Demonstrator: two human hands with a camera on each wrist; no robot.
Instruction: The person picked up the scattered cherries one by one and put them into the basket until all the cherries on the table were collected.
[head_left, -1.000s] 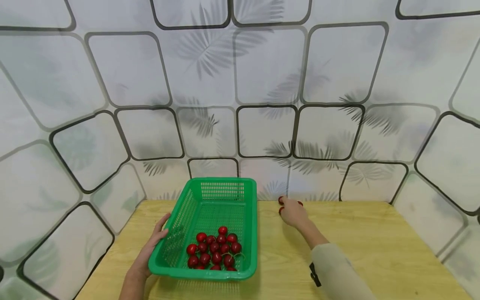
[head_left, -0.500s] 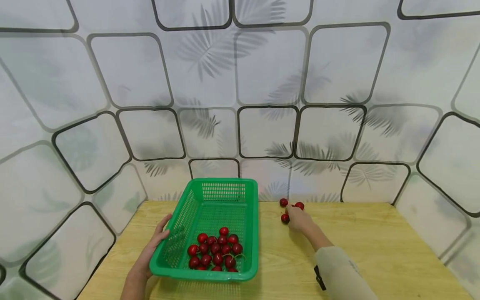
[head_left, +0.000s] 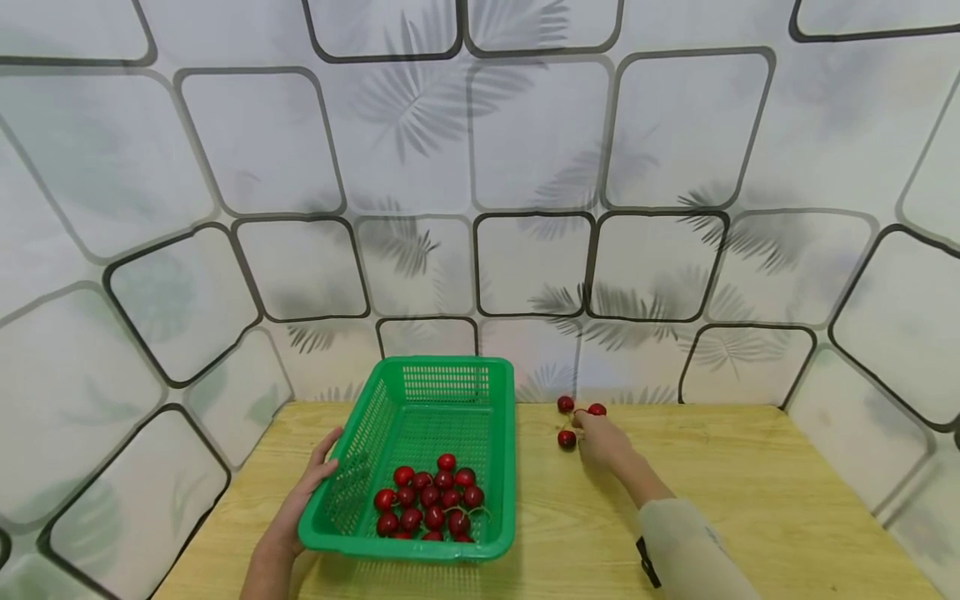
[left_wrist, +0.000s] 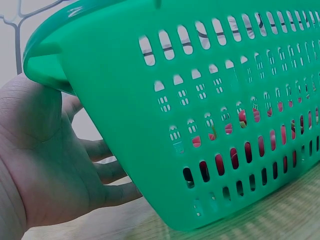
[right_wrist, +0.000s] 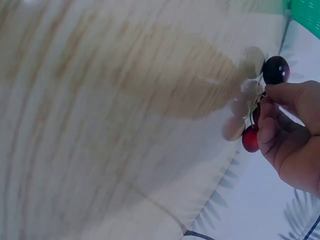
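Observation:
A green perforated plastic basket [head_left: 501, 467] stands on the table, with several dark red cherries [head_left: 430, 496] gathered in its near end. My left hand [head_left: 296, 496] rests against the basket's left side. In the left wrist view its extended fingers [left_wrist: 117, 192] lie along the outer wall below the rim. My right hand [head_left: 602, 442] is at the table's far side, right of the basket, among a few loose cherries [head_left: 567, 439]. The right wrist view shows its thumb and fingers pinching at thin stems, with a dark cherry [right_wrist: 276, 70] above and a red cherry [right_wrist: 250, 139] below; another is partly hidden.
The light wood-grain table [head_left: 720, 500] extends to the right of the basket and in front of it. A pale wall covering [head_left: 532, 262] with rounded line patterns and leaf prints rises directly behind the table's far edge.
My right hand has drawn slightly back and to the right, showing more of the loose cherries that its fingers partly covered. The left hand and basket stay in place.

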